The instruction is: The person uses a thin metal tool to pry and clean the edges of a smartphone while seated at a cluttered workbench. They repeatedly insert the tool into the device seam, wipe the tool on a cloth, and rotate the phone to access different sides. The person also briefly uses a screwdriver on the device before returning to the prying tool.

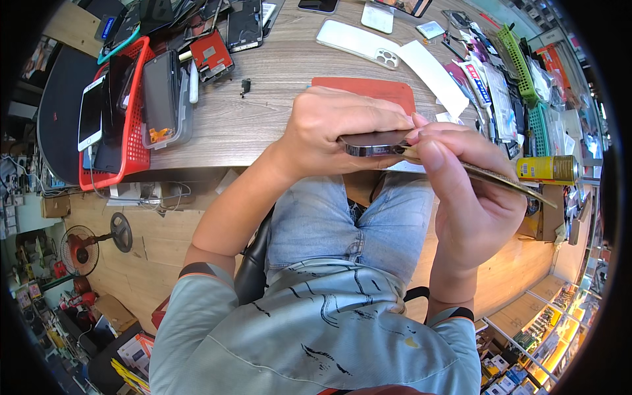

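Both hands [401,145] apparently pinch phone [372,142].

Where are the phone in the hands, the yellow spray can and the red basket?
phone [372,143], head view, on its metal side edge.
yellow can [546,169], head view, on its body.
red basket [135,157], head view, on its front wall.

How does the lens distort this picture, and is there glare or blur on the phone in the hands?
Head view: the desk edge bows and black corners frame the round picture; the phone between left hand and right hand is sharp, with a soft sheen on its metal edge; the shelves at lower right are overbright.
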A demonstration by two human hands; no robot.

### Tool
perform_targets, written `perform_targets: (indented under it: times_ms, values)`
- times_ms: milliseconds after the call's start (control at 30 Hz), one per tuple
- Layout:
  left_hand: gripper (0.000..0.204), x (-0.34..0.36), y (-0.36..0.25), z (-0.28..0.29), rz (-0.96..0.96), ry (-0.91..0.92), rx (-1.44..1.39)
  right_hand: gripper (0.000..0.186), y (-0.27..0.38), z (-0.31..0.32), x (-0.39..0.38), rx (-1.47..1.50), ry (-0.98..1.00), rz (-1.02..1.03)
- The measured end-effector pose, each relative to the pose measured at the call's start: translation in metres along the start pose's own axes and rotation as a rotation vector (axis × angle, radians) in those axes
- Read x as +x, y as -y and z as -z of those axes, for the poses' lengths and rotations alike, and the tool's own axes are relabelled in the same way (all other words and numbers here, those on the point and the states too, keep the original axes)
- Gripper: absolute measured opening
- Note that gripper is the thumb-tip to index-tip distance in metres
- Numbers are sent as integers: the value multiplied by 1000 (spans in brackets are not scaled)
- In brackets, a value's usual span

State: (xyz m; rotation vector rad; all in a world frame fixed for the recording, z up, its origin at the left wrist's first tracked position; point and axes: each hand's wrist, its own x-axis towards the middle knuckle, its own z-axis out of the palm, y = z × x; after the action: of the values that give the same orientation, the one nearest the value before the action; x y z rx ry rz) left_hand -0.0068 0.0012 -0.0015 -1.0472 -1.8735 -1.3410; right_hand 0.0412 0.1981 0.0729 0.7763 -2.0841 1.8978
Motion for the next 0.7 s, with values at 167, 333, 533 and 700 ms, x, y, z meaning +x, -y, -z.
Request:
perform_targets:
  times_ms: [167,333,533,700]
  values:
    - [35,-2,1,-1,-12,-30,50,11,4,-2,2,-41,-5,7]
    - [35,-2,2,0,-14,-22,33,10,1,-3,0,7,-9,-6]
    - [35,-4,1,-1,-9,-18,53,10,7,1,2,-58,11,-39]
    - [35,-3,2,-1,-22,-32,75,10,3,-3,1,-14,-23,-16]
